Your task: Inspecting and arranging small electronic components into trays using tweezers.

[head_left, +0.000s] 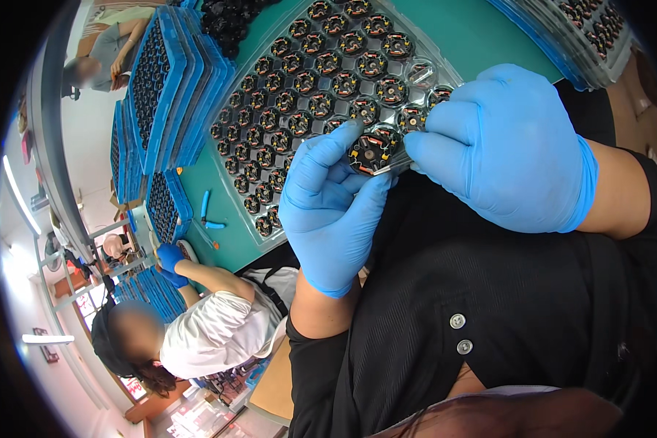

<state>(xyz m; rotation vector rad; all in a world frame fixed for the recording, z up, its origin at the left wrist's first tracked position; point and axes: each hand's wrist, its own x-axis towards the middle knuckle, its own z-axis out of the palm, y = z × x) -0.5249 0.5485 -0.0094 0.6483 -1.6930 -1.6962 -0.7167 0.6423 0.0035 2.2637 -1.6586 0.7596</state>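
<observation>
My left hand [336, 204], in a blue glove, grips a round black motor part [372, 152] between thumb and fingers. Copper-coloured coils and small yellow bits show on its upper face. Close by on the right, my gloved right hand [500, 150] is closed, its thumb and fingertips pinched together beside the part. Whatever lies between those fingertips is hidden. Under and beyond both hands lies a clear plastic tray [456, 69] holding rows of similar round parts. One pocket near its right side shows bare clear plastic [421, 73].
Blue trays of parts [171, 95] stand stacked at the left, and more trays [580, 40] lie at the upper right. Blue-handled pliers [207, 212] rest on the green table [223, 252]. A black heap [230, 22] lies at the far edge. A white-sleeved co-worker [212, 321] works at the left.
</observation>
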